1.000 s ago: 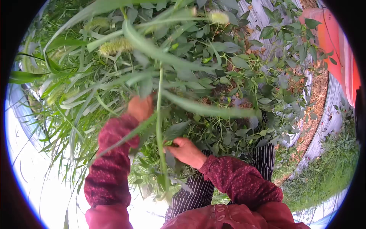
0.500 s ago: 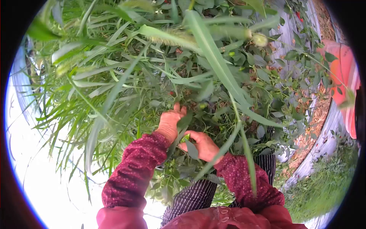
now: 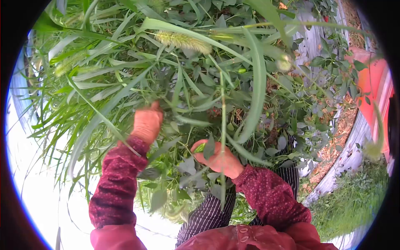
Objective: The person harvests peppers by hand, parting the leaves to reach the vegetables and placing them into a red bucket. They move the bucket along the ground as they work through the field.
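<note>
My left hand (image 3: pixel 147 124) is among long grass blades (image 3: pixel 104 102) at the left of the leafy plants. Its fingers are curled closed and partly blurred; whatever they grip is hidden. Lower and to the right, my right hand (image 3: pixel 220 159) is closed, thumb and forefinger curved around a small green pepper (image 3: pixel 200 147). A dark leaf (image 3: pixel 209 146) hangs over its fingers. Small red fruit (image 3: pixel 214 111) shows between the stems above this hand. A long grass stalk (image 3: pixel 223 108) crosses in front of the right hand.
A bristly grass seed head (image 3: pixel 183 41) and broad blades hang close to the camera. Whitish plastic sheeting (image 3: pixel 314 46) and brown litter (image 3: pixel 337 146) run along the right. An orange-red container or bag (image 3: pixel 371 91) lies at the right edge. My striped trouser legs (image 3: pixel 210 212) are below.
My left hand has moved left and slightly up, away from the right hand, and the foliage between them has shifted. My right hand stays nearly in place, still around the green pepper.
</note>
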### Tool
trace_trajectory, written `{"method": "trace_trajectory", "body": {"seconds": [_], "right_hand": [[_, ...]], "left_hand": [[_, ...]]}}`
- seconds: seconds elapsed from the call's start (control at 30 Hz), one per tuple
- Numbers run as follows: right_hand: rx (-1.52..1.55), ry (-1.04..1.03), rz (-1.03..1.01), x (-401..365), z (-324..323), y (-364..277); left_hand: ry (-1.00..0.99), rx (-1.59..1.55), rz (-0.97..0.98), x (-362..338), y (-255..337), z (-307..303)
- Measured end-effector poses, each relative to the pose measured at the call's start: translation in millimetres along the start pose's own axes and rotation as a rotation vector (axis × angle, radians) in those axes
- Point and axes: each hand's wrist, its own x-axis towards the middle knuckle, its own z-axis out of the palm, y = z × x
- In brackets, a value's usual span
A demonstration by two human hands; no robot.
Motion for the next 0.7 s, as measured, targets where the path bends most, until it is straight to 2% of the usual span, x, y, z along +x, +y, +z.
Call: {"method": "trace_trajectory", "body": {"seconds": [0.03, 0.07, 0.13, 0.17, 0.2, 0.27, 0.3, 0.33, 0.4, 0.43, 0.6, 0.7], "right_hand": [[-0.649, 0.090, -0.028, -13, 14, -33], [-0.647, 0.095, -0.032, -3, 2, -15], [0.116, -0.035, -0.078, 24, -29, 41], [-0.084, 0.047, -0.214, 14, -18, 31], [-0.081, 0.047, -0.217, 4, -7, 13], [-0.488, 0.110, -0.067, -11, 8, -14], [-0.595, 0.159, -0.058, -8, 8, -8], [-0.586, 0.162, -0.063, -10, 7, -4], [-0.787, 0.197, -0.241, -16, 9, -6], [-0.843, 0.129, -0.145, -19, 11, -20], [-1.002, 0.137, -0.186, -21, 18, -21], [-1.126, 0.170, -0.439, -17, 16, -3]], "left_hand": [[0.034, 0.065, -0.039, 1, -9, -3], [0.069, 0.130, -0.077, 4, -18, -4], [0.100, 0.165, -0.098, 17, -41, -1], [0.052, 0.048, -0.186, 29, -48, -4], [0.054, 0.053, -0.185, 34, -57, -2], [0.236, 0.143, -0.015, 39, -70, 5], [0.260, 0.137, -0.036, 36, -70, -1], [0.261, 0.146, -0.030, 38, -72, 0], [0.351, 0.116, 0.050, 41, -77, -4], [0.297, 0.159, 0.045, 38, -70, -9], [0.178, 0.330, 0.181, 1, -30, -16], [0.189, 0.432, 0.303, -31, 1, -21]]}}
